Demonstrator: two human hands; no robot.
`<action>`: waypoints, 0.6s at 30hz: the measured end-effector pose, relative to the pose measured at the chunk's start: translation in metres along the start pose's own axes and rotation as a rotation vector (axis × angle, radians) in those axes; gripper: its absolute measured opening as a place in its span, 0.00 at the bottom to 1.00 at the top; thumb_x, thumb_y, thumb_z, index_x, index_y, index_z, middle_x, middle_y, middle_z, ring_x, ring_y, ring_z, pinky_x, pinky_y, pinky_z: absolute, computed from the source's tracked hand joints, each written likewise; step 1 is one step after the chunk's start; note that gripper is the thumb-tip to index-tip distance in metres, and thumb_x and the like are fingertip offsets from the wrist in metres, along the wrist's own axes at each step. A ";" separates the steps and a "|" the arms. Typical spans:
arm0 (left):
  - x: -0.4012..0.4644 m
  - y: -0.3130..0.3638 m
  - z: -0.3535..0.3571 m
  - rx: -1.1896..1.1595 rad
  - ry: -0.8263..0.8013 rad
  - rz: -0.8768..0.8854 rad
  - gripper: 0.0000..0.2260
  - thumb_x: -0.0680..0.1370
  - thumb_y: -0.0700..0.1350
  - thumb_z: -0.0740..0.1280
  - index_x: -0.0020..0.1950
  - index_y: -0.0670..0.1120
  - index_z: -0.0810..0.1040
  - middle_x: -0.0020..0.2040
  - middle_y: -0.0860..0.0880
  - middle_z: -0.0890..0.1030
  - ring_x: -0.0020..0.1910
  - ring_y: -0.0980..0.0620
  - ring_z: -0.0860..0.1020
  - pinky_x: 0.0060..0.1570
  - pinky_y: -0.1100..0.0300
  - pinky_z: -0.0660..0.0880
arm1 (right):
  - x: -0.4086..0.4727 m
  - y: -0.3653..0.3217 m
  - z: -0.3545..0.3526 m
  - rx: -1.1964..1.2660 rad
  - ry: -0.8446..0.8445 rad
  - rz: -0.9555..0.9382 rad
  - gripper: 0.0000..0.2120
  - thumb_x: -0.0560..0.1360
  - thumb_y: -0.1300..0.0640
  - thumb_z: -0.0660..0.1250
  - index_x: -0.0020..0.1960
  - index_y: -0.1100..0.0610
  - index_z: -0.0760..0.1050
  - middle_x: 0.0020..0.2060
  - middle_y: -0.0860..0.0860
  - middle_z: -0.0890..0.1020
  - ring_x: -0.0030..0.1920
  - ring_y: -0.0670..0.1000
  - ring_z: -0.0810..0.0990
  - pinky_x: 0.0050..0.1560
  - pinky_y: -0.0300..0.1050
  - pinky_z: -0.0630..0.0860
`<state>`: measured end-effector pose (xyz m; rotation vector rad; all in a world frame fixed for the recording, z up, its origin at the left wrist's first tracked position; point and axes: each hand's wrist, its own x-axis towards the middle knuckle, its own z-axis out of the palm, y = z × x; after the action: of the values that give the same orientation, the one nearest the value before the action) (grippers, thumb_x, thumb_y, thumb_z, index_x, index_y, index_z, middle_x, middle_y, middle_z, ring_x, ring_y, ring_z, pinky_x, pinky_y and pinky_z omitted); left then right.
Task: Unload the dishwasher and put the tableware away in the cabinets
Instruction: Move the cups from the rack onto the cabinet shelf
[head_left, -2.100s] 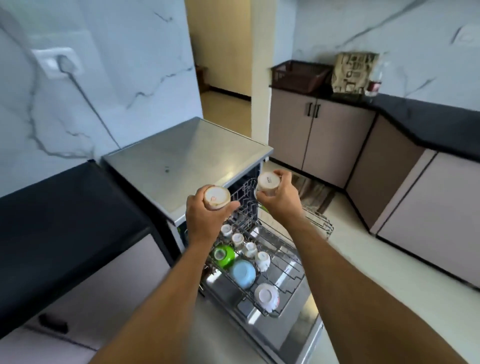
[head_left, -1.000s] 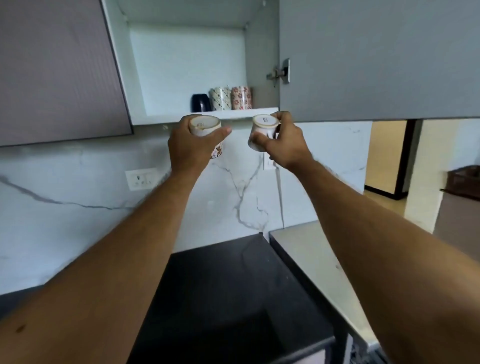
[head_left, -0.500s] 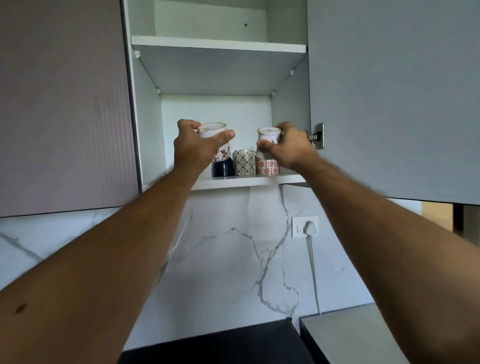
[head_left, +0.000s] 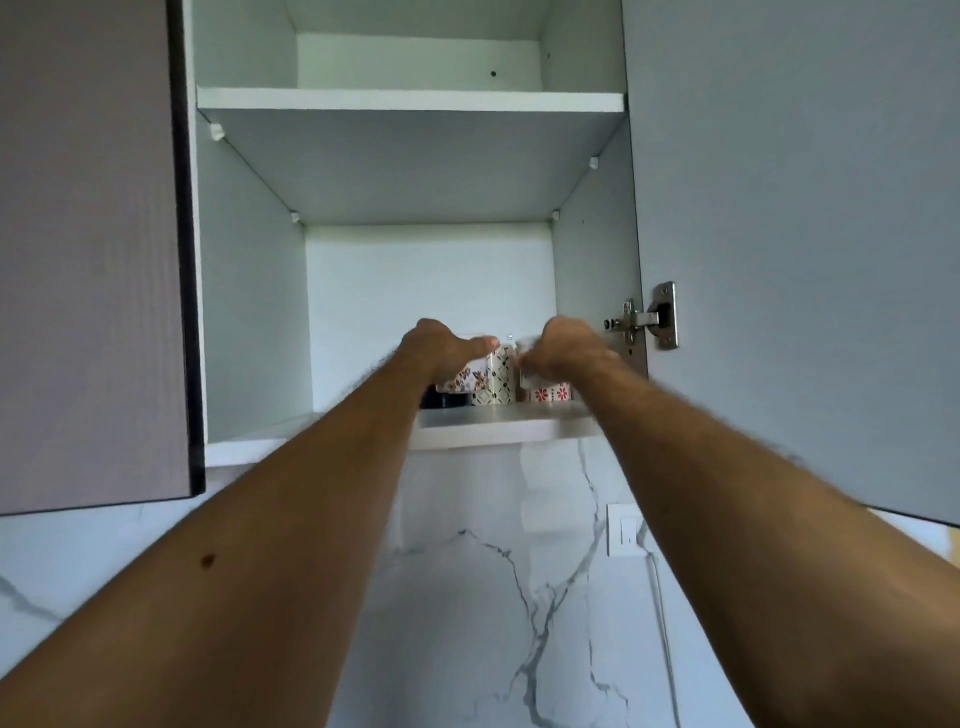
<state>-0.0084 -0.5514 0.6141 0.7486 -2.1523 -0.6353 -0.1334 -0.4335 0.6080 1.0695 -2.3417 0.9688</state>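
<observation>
Both my arms reach up into the open wall cabinet. My left hand (head_left: 436, 348) grips a white cup with a brown floral pattern (head_left: 465, 378), held over a dark cup (head_left: 447, 400) on the lower shelf (head_left: 498, 428). My right hand (head_left: 563, 351) grips a white cup (head_left: 525, 364), held on top of a red-patterned cup (head_left: 548, 393). A black-and-white patterned cup (head_left: 496, 382) stands on the shelf between them. Whether the held cups rest on the ones beneath is hidden by my hands.
The cabinet door (head_left: 800, 234) hangs open on the right, its hinge (head_left: 649, 319) beside my right hand. An upper shelf (head_left: 410, 98) sits above. A closed brown cabinet door (head_left: 88, 249) is on the left. A wall socket (head_left: 626, 530) is on the marble wall below.
Both hands have moved from the dishwasher up to the cabinet and pushed the two cups deeper onto the lower shelf, over the cups standing there.
</observation>
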 end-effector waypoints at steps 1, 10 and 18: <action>0.007 0.002 0.004 0.025 -0.019 0.003 0.42 0.70 0.67 0.71 0.71 0.36 0.67 0.69 0.38 0.73 0.66 0.39 0.73 0.65 0.48 0.72 | 0.006 0.003 0.003 -0.017 -0.011 0.002 0.13 0.76 0.51 0.70 0.51 0.59 0.75 0.38 0.52 0.75 0.37 0.49 0.74 0.42 0.43 0.71; 0.056 -0.003 0.056 0.092 -0.143 0.015 0.33 0.77 0.64 0.64 0.67 0.37 0.72 0.66 0.38 0.75 0.64 0.39 0.75 0.65 0.47 0.72 | 0.045 0.030 0.030 -0.088 -0.039 0.027 0.15 0.74 0.55 0.68 0.59 0.59 0.78 0.56 0.57 0.82 0.56 0.57 0.81 0.52 0.44 0.77; 0.075 -0.018 0.057 -0.088 -0.271 -0.037 0.38 0.70 0.72 0.65 0.67 0.44 0.72 0.63 0.45 0.77 0.57 0.45 0.79 0.60 0.48 0.77 | 0.060 0.036 0.039 -0.151 -0.036 0.002 0.13 0.76 0.53 0.68 0.57 0.59 0.78 0.53 0.56 0.82 0.44 0.54 0.77 0.45 0.41 0.73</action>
<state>-0.0885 -0.6037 0.6055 0.6880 -2.3411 -0.8887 -0.2017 -0.4750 0.6007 1.0328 -2.4025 0.7656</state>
